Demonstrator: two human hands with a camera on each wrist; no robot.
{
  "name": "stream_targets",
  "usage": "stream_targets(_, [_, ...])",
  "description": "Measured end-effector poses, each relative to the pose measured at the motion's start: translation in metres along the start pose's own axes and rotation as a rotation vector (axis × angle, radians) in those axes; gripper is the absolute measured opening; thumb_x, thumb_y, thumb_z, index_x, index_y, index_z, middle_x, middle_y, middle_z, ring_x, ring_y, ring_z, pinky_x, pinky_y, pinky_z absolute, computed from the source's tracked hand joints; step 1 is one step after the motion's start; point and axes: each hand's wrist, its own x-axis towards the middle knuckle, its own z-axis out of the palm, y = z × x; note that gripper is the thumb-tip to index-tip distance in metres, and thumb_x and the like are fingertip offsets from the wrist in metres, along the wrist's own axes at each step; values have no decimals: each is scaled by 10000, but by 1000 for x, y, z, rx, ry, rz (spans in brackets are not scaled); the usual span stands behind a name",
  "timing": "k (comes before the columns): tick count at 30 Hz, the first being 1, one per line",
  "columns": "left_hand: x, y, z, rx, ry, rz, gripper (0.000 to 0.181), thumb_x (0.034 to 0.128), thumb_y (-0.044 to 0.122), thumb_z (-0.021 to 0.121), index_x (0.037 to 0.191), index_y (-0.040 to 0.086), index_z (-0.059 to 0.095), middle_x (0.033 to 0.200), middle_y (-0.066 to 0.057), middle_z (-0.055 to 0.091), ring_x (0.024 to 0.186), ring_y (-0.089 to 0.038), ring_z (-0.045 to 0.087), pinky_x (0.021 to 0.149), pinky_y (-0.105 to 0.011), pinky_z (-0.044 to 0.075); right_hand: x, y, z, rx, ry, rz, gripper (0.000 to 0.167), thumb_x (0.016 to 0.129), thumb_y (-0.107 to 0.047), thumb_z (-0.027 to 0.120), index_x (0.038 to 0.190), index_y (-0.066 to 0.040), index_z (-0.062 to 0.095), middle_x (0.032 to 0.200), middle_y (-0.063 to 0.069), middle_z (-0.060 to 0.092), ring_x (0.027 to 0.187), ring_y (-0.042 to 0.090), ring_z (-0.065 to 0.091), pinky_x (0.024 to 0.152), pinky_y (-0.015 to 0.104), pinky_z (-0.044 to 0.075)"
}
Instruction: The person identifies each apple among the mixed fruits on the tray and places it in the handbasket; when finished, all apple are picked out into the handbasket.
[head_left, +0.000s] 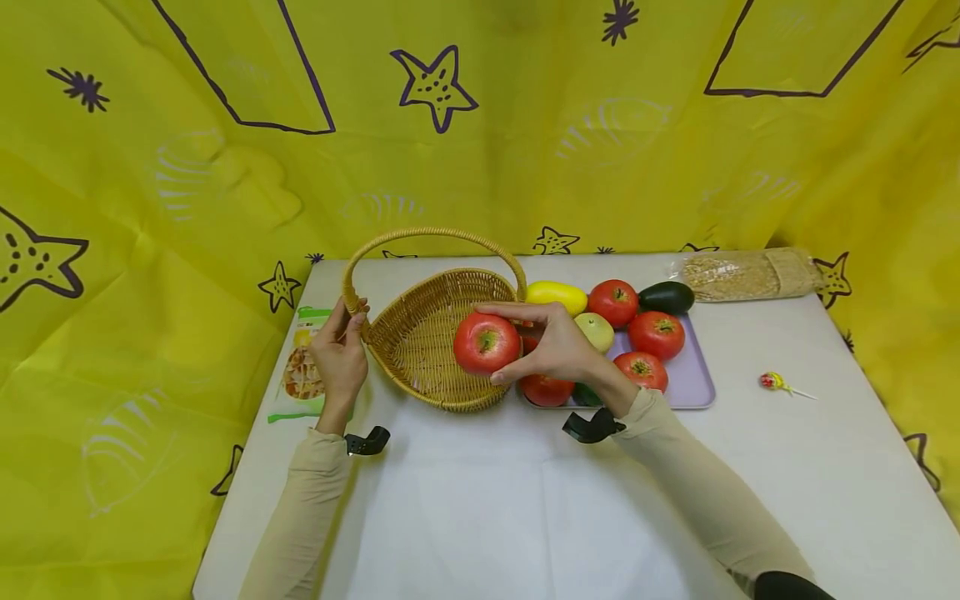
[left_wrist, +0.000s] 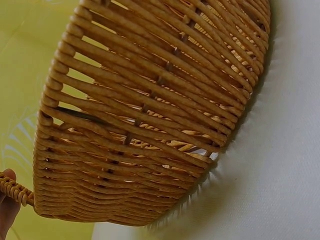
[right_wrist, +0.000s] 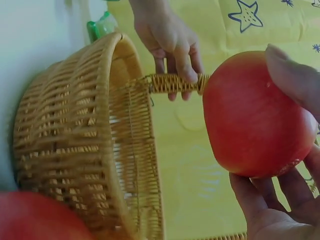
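My right hand [head_left: 558,346] grips a red apple [head_left: 486,343] above the right side of a wicker basket [head_left: 416,354]. In the right wrist view the thumb and fingers curl round the apple [right_wrist: 255,117], which is apart from the basket [right_wrist: 65,120]. My left hand [head_left: 341,358] holds the lower left end of the basket's arched handle [head_left: 435,232]. Only a bit of that hand shows at the edge of the left wrist view, where the basket's woven side [left_wrist: 145,110] fills most of the picture. No fruit is visible inside the basket.
Right of the basket, a lilac tray [head_left: 696,387] bears several red fruits, a pale green fruit [head_left: 595,332], a yellow vegetable [head_left: 557,297] and dark green ones. A green-white food packet [head_left: 303,371] lies left. Farther right are a clear grain-coloured packet [head_left: 738,277] and a lollipop [head_left: 772,381].
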Motion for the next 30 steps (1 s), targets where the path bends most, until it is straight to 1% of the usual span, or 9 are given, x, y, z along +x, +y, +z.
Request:
stream_targets(4, [0, 2, -1, 5, -9, -13, 361, 1015, -17, 668, 1375, -22, 694, 1180, -278, 763, 1066, -21, 725, 908, -104, 573, 9, 1, 8, 23, -14, -13, 863, 690, 7, 983, 1476, -117, 651, 1487, 49, 664, 1368, 179, 612, 1121, 342, 549])
stream_targets(10, [0, 3, -2, -4, -16, -12, 357, 1018, -16, 666, 1374, -19, 696, 1190, -257, 768, 1041, 50, 705, 898, -93, 568, 25, 0, 17, 45, -23, 8, 850, 712, -11, 973, 1486, -124, 642, 1519, 51, 637, 1412, 189, 559, 1121, 357, 552])
stream_targets(14, [0, 4, -2, 0, -15, -9, 364, 1014, -21, 669, 1377, -15, 696, 1194, -253, 768, 1043, 52, 704, 904, -94, 567, 37, -1, 20, 51, -15, 35, 841, 711, -16, 971, 1479, -137, 652, 1509, 37, 640, 1348, 214, 606, 1083, 365, 580])
stream_targets(17, [0, 4, -2, 1, -18, -18, 370, 1018, -13, 668, 1387, -7, 690, 1201, -253, 766, 1050, 32, 712, 918, -103, 568, 45, 1, 22, 51, -1, 50, 844, 704, -2, 967, 1478, -113, 648, 1492, 49, 649, 1303, 237, 632, 1068, 373, 589])
stream_targets(20, [-1, 4, -2, -11, -24, -28, 381, 1019, -19, 663, 1400, -10, 677, 1206, -265, 760, 1058, 16, 718, 929, -113, 572, 52, 4, 23, 62, 18, 91, 860, 693, 11, 966, 1481, -111, 644, 1477, 52, 655, 1268, 246, 657, 1061, 376, 594])
stream_targets(23, [-1, 4, -2, -30, -27, -29, 386, 1017, -34, 659, 1403, -16, 672, 1205, -275, 757, 1058, 20, 717, 931, -117, 573, 58, 8, 24, 78, 27, 132, 876, 680, 22, 967, 1481, -129, 647, 1472, 49, 654, 1254, 255, 670, 1065, 389, 592])
stream_targets(25, [-1, 4, -2, -35, -26, -26, 384, 1018, -30, 659, 1401, -16, 673, 1206, -272, 758, 1062, 17, 719, 937, -124, 576, 63, 10, 25, 78, 29, 139, 880, 673, 24, 971, 1477, -132, 650, 1474, 50, 653, 1264, 261, 668, 1072, 399, 588])
stream_targets(27, [-1, 4, -3, -38, -23, -25, 380, 1019, -21, 662, 1399, -11, 678, 1204, -268, 760, 1068, -10, 730, 941, -128, 576, 68, 12, 26, 77, 30, 136, 874, 672, 26, 973, 1472, -120, 652, 1479, 56, 650, 1277, 267, 662, 1082, 411, 583])
stream_targets(30, [-1, 3, -3, -42, -22, -19, 380, 1018, -21, 664, 1397, -15, 677, 1206, -270, 759, 1100, -164, 763, 949, -140, 581, 75, 15, 27, 69, 42, 129, 857, 671, 24, 977, 1457, -112, 663, 1482, 54, 647, 1303, 255, 639, 1107, 415, 567])
